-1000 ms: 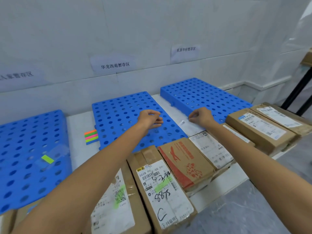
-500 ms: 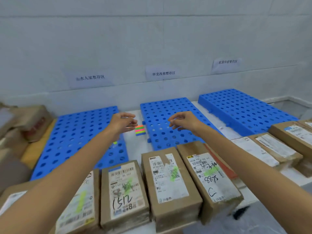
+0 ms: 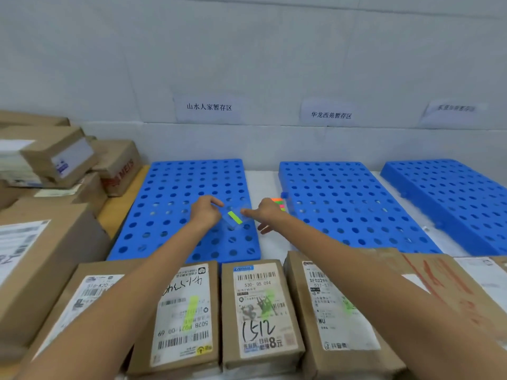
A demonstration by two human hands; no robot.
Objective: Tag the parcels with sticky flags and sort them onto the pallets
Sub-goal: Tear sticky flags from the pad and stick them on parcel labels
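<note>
Three blue perforated pallets lie side by side on a white counter (image 3: 260, 185) against a pale wall: the left pallet (image 3: 170, 193), the middle pallet (image 3: 348, 204) and the right pallet (image 3: 452, 193). A paper sign with Chinese characters hangs on the wall above each one; the left sign (image 3: 208, 106) and middle sign (image 3: 330, 115) are sharp, the right sign (image 3: 455, 108) is blurred.

Both bare arms reach forward over the left pallet. A yellow-green sticky flag (image 3: 235, 217) sits on a clear film (hard to make out against the blue) on that pallet's right part, between the two hands. The left hand (image 3: 204, 212) has its fingers curled at the film's left edge; whether it pinches the film I cannot tell. The right hand (image 3: 267, 215) points its straight forefinger at the film's right edge, the other fingers loose and holding nothing. Just behind the right hand, a small stack of coloured sticky flags (image 3: 278, 202) lies on the counter in the gap between the left and middle pallets.

Nearest the viewer, a row of brown parcels lines the counter's front edge. One parcel marked 1512 (image 3: 260, 311) carries a green flag on its label, as do the parcel to its left (image 3: 186, 311) and the parcel to its right (image 3: 337, 305). A red-printed parcel (image 3: 444, 283) lies further right. More cardboard boxes (image 3: 55, 160) are piled at far left.
</note>
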